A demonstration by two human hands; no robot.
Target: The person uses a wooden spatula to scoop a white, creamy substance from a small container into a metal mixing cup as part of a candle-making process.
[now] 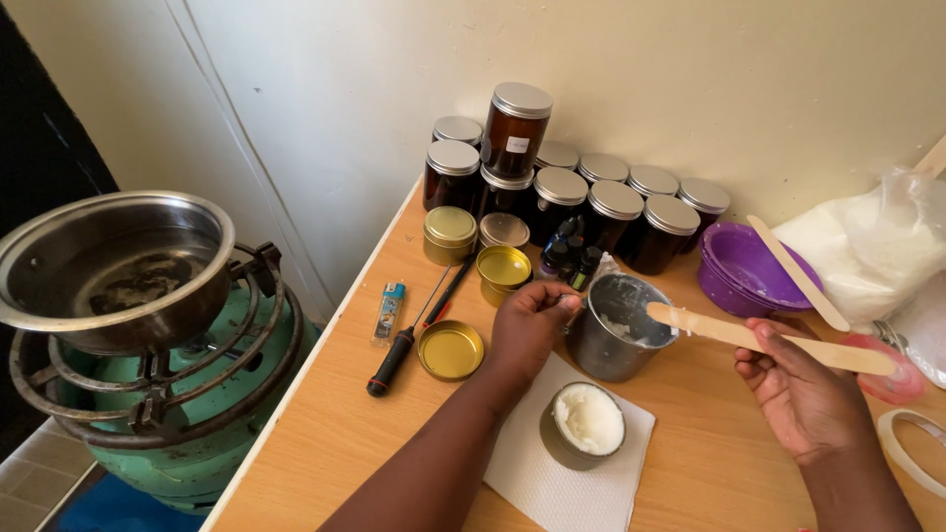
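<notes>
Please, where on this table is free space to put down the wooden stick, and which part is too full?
Bare wood lies along the near table edge, left of the white paper towel, and between the towel and the right hand. The back is crowded: dark jars, gold tins, the metal cup, the purple bowl.

A cluster of dark amber jars with silver lids stands against the wall. The one stacked on top bears a small white rectangular label. At the table's right end lies a clear plastic bag of white powder. Small dark dropper bottles stand before the jars.
</notes>
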